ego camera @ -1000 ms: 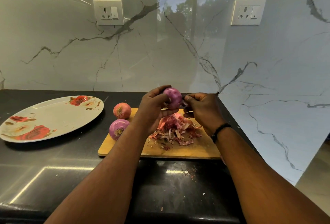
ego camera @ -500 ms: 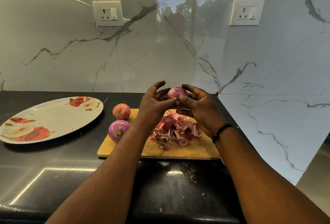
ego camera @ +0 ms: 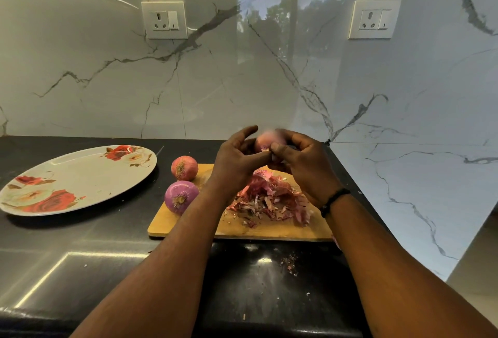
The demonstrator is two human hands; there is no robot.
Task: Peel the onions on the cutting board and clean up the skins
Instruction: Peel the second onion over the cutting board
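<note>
Your left hand (ego camera: 237, 157) and right hand (ego camera: 299, 159) are both raised above the cutting board (ego camera: 188, 227), fingers curling around one blurred onion (ego camera: 265, 139) between them; both grips are grasping it, right thumb pressing at its root end. Forearms are reaching in from the near edge of the desk (ego camera: 107, 270). Under the hands the pile of skins (ego camera: 269, 200) is lying on the board's right half. Two more onions (ego camera: 181, 197) are sitting at the board's left edge, one pinker onion (ego camera: 184, 167) behind. The floral plate (ego camera: 75, 178) is lying well to the left. The board's right end is sitting close to the marble wall (ego camera: 404, 175) corner.
</note>
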